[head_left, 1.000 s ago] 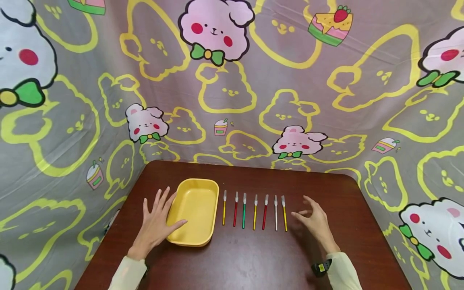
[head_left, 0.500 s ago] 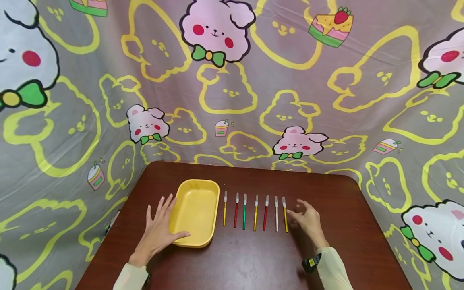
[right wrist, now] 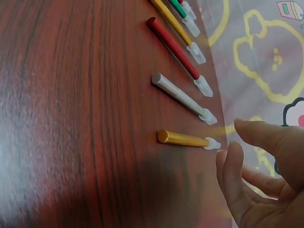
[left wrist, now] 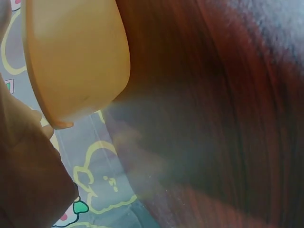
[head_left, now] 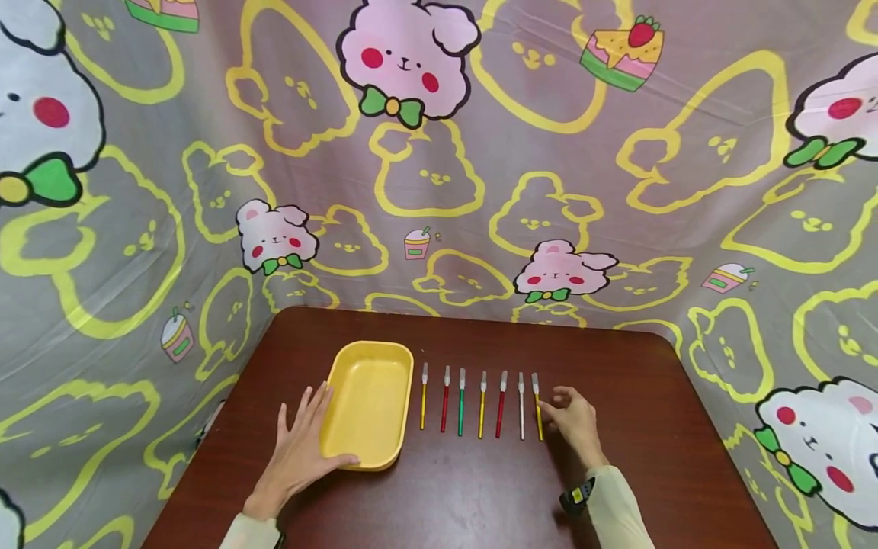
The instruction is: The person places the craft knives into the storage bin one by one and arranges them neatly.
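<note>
Now the right hand (head_left: 575,422) sits at the right end of a row of seven pens, fingers loosely bent and holding nothing. In the right wrist view its fingertips (right wrist: 233,156) hover just beside the clear cap of the rightmost yellow pen (right wrist: 183,138), apart from it. The left hand (head_left: 299,450) lies flat and relaxed on the bench (head_left: 466,496), fingers straight, its thumb touching the near rim of the yellow tray (head_left: 368,402) and its fingers along the tray's left wall.

The pens lie parallel in the middle of the bench, caps toward the far edge, between the tray and the right hand: yellow, red, green, yellow, red, a silver pen (head_left: 521,406), then the yellow one nearest the right hand. The tray is empty.

By my judgement, the step in hand is the reach for that end pen. The next move calls for a pinch on its thin barrel without nudging the silver neighbour.
</note>
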Motion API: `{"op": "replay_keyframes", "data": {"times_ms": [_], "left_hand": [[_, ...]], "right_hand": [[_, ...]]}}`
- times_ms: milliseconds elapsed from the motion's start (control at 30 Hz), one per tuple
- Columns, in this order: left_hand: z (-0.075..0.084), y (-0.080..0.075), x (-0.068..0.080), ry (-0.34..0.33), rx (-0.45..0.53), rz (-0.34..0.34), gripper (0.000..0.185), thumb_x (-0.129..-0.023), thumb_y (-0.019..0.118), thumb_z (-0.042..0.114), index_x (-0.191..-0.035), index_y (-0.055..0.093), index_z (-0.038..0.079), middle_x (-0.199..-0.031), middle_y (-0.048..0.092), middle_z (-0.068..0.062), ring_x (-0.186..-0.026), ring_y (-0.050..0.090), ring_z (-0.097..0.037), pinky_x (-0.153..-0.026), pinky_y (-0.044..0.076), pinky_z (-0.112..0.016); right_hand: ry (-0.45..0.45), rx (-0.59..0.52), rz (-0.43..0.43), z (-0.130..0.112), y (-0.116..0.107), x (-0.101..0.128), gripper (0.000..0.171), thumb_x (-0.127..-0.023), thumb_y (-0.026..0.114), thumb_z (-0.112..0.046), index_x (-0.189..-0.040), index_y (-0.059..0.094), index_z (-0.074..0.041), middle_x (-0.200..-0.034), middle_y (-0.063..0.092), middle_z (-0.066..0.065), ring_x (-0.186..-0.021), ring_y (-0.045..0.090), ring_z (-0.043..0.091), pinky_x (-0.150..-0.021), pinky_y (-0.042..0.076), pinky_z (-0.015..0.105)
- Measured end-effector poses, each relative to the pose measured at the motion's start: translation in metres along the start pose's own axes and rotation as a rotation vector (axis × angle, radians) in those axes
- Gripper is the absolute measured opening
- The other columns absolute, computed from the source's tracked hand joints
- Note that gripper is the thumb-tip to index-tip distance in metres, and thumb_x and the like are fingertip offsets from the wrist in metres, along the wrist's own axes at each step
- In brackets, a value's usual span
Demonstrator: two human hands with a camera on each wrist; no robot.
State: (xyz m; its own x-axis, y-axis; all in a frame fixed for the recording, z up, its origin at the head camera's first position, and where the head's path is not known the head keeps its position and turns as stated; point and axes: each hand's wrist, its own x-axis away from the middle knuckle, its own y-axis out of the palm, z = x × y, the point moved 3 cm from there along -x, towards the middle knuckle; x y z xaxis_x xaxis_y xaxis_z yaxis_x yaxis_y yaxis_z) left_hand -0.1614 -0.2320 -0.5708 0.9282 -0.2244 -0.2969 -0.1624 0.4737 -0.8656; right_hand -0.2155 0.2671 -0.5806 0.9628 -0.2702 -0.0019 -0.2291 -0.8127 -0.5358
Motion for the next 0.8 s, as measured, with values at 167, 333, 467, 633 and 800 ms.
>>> {"op": "replay_keyframes", "data": {"times_ms": [167, 333, 467, 633, 800], "left_hand": [[-0.001, 0.003, 0.001, -0.003, 0.003, -0.010, 0.134, -0.067, 0.083, 0.077, -0.165, 0.031, 0.001, -0.170, 0.031, -0.020, -0.155, 0.023, -0.047, -0.117, 0.007, -0.077], [-0.002, 0.005, 0.002, -0.021, -0.001, -0.022, 0.135, -0.066, 0.083, 0.077, -0.165, 0.031, 0.003, -0.170, 0.030, -0.020, -0.155, 0.024, -0.048, -0.116, 0.007, -0.078], [-0.004, 0.007, 0.002, -0.036, 0.000, -0.041, 0.133, -0.068, 0.083, 0.077, -0.166, 0.030, 0.005, -0.171, 0.029, -0.018, -0.156, 0.023, -0.047, -0.116, 0.008, -0.078], [-0.005, 0.008, 0.003, -0.054, -0.005, -0.061, 0.130, -0.070, 0.081, 0.077, -0.167, 0.029, 0.007, -0.172, 0.030, -0.015, -0.156, 0.023, -0.046, -0.117, 0.007, -0.077], [-0.005, 0.007, 0.005, -0.055, -0.011, -0.055, 0.131, -0.070, 0.081, 0.078, -0.167, 0.029, 0.007, -0.171, 0.031, -0.015, -0.156, 0.023, -0.045, -0.116, 0.008, -0.078]], "right_hand": [[0.023, -0.012, 0.030, 0.003, 0.005, 0.001, 0.042, -0.087, 0.084, -0.005, -0.119, 0.063, 0.012, -0.103, 0.070, 0.031, -0.055, 0.071, 0.022, -0.050, 0.057, 0.026], [0.041, 0.039, 0.038, 0.006, 0.009, 0.003, 0.037, -0.088, 0.086, -0.010, -0.113, 0.065, 0.009, -0.091, 0.072, 0.020, -0.055, 0.068, 0.015, -0.050, 0.052, 0.022], [0.042, 0.089, 0.050, 0.009, 0.012, 0.005, 0.038, -0.088, 0.087, -0.012, -0.112, 0.066, 0.008, -0.088, 0.073, 0.018, -0.057, 0.069, 0.014, -0.054, 0.051, 0.022], [0.038, 0.143, 0.081, 0.012, 0.015, 0.008, 0.039, -0.087, 0.088, -0.015, -0.111, 0.068, 0.007, -0.086, 0.074, 0.016, -0.062, 0.072, 0.019, -0.064, 0.055, 0.032], [0.036, 0.181, 0.108, 0.012, 0.018, 0.008, 0.039, -0.085, 0.088, -0.017, -0.111, 0.069, 0.006, -0.083, 0.074, 0.013, -0.074, 0.072, 0.030, -0.078, 0.055, 0.051]]}}
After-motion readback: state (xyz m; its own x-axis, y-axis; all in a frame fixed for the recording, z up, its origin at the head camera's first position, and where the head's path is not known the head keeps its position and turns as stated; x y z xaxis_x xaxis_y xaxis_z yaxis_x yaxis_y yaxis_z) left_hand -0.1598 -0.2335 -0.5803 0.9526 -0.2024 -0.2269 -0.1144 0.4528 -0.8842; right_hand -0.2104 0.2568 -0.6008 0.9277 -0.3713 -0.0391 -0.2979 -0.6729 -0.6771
